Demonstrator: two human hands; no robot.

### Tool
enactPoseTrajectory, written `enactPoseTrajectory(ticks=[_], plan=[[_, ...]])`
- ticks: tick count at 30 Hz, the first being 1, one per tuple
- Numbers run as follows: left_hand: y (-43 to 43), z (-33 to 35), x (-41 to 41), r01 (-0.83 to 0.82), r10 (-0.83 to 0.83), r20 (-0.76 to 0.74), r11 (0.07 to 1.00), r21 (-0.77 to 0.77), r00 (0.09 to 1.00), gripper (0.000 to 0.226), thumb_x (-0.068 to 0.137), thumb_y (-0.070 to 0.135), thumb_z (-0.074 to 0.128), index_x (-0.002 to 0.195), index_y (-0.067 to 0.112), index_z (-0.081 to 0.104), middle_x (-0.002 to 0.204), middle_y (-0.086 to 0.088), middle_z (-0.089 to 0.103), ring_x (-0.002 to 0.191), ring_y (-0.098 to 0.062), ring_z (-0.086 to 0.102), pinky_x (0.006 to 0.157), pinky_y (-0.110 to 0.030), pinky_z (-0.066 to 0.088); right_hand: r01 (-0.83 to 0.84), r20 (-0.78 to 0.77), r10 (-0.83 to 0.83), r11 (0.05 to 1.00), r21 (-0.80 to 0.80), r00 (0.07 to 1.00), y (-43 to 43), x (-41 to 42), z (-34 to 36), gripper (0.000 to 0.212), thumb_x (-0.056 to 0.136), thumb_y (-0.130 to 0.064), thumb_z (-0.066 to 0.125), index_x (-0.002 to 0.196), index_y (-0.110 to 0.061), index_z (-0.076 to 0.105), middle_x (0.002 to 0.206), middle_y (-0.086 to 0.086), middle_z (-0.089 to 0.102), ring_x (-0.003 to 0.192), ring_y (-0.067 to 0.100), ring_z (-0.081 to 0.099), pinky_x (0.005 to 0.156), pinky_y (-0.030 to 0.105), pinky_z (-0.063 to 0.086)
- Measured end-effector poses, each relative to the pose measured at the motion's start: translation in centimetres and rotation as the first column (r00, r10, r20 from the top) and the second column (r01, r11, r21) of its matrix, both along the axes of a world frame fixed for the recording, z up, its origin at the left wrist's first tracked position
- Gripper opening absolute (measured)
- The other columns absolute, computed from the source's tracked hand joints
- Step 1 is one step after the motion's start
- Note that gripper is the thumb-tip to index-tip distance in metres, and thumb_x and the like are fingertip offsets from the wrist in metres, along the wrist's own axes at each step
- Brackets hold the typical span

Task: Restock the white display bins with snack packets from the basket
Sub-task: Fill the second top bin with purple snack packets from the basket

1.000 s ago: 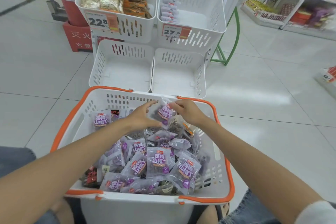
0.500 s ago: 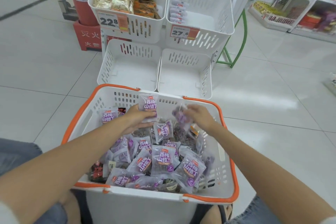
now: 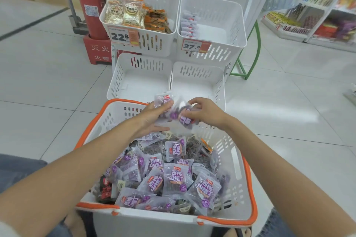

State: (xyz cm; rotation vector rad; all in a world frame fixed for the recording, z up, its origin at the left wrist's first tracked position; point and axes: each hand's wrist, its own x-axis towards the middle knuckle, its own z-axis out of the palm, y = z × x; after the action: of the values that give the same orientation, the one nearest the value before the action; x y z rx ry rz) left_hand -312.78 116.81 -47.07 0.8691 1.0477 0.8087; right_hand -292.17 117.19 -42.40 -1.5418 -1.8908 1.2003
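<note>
The white basket with its orange rim sits between the person's knees. It is heaped with purple snack packets, so both hands can reach them easily. Just beyond it stand the white display bins. The lower left bin and lower right bin show bare bottoms. The upper left bin holds golden and orange packs. The upper right bin holds only a short row of pale packets along its left wall, and that is probably the gap to fill.

Both hands are raised over the basket's far rim. The left hand has its fingers grasping one packet, thumb across its face. The right hand pinches a second, blurred packet against it, seemingly to gather a stack so several go in together.

The basket packets read 西梅山楂丁. The price tags read 22.8 and 27.6. The red stand under the fire extinguisher reads 灭火.
</note>
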Motion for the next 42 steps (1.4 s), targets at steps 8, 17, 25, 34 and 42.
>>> enactPoseTrajectory(ticks=[8,17,25,34,42], plan=[[-0.7,1.9,1.4,0.200,-0.202,0.061,0.979,0.042,0.977,0.051,0.077,0.018,0.074,0.123,0.027,0.055,0.128,-0.023,0.062,0.119,-0.038,0.060,0.091,-0.047,0.056,0.069,-0.269,-0.039,0.992,0.102,0.962,-0.4,-0.9,0.4,0.022,0.083,-0.026,0.076,0.096,-0.010,0.067,0.076,0.002,0.072,0.065,0.014,0.063,0.061,0.030,0.053],[-0.4,3.4,0.4,0.346,-0.339,-0.070,0.931,0.121,0.938,0.063,0.081,0.027,0.077,0.136,0.025,0.047,0.127,-0.007,0.066,0.114,-0.024,0.066,0.098,-0.055,0.050,-0.021,-0.065,0.042,0.953,0.302,0.997,-0.3,-0.3,2.8,0.019,0.084,-0.028,0.075,0.067,-0.028,0.068,0.064,-0.012,0.059,0.060,0.002,0.050,0.060,0.016,0.037],[3.2,6.7,1.6,0.524,-0.401,-0.400,0.807,0.271,0.824,0.049,0.093,0.032,0.063,0.136,0.014,0.046,0.122,-0.006,0.069,0.112,-0.017,0.066,0.104,-0.043,0.048,-0.069,-0.177,0.063,0.997,-0.024,0.982,2.3,0.8,5.8,0.071,0.090,-0.032,0.066,0.149,-0.033,0.026,0.130,-0.007,0.050,0.115,0.019,0.062,0.089,0.033,0.054],[17.7,15.7,5.9,0.482,-0.045,-0.606,0.655,0.583,0.794,0.115,0.073,0.043,0.081,0.155,0.019,0.004,0.140,0.010,0.044,0.127,-0.008,0.047,0.109,-0.027,0.038,0.025,-0.166,0.010,0.978,0.207,0.986,15.0,6.0,14.7,0.025,0.092,-0.022,0.064,0.107,-0.003,0.068,0.094,0.015,0.070,0.078,0.016,0.069,0.069,0.025,0.057],[28.9,13.5,4.2,0.724,0.456,-0.879,0.559,0.403,0.137,0.121,0.066,0.092,0.046,0.157,0.026,0.001,0.165,0.002,-0.006,0.150,-0.018,-0.014,0.119,-0.048,-0.009,0.096,0.186,-0.225,0.844,0.529,0.957,29.2,8.8,13.7,0.038,0.079,-0.029,0.079,0.113,-0.017,0.068,0.107,-0.002,0.062,0.098,0.019,0.060,0.086,0.029,0.047]])
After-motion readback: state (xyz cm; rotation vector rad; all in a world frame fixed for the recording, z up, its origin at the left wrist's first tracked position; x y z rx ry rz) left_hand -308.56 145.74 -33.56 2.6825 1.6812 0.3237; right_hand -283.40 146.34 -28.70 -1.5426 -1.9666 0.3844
